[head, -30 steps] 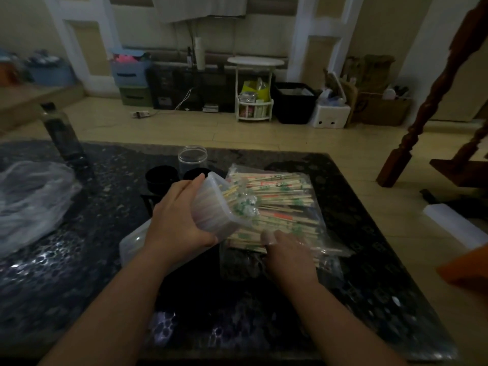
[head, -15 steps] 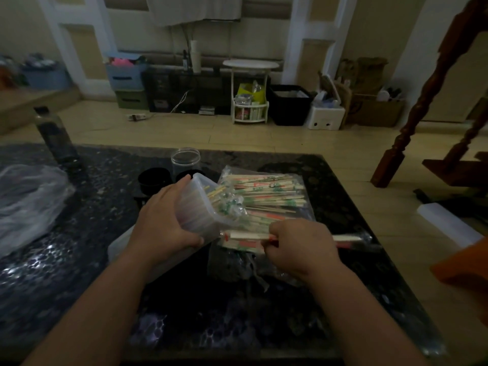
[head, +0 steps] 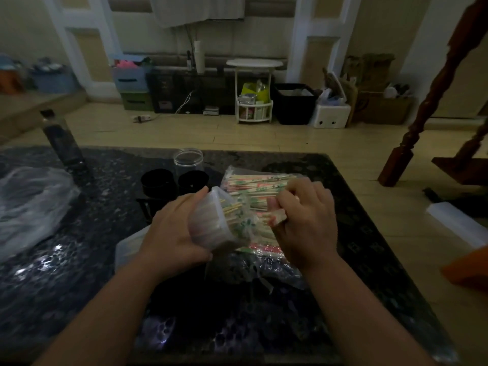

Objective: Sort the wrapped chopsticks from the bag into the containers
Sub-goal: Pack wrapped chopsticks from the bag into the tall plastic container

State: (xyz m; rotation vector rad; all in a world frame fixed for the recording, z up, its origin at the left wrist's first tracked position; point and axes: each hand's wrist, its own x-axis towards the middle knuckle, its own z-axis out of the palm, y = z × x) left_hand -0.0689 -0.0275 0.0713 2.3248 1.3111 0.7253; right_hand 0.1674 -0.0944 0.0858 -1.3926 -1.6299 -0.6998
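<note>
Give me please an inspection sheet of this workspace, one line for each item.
Surface: dark speckled table, glossy in places.
Job's things: translucent container tilted, with chopsticks inside; bag of wrapped chopsticks lying behind it; clear jar and black cups further back.
Clutter: crumpled plastic sheet at left; dark bottle upright behind it.
Grippers: left hand grips the container; right hand pinches a wrapped pair near the container's mouth.
Cables: white cable on the floor by the dark cabinet.
Surroundings: white side table, black bin, wooden post at right.
</note>
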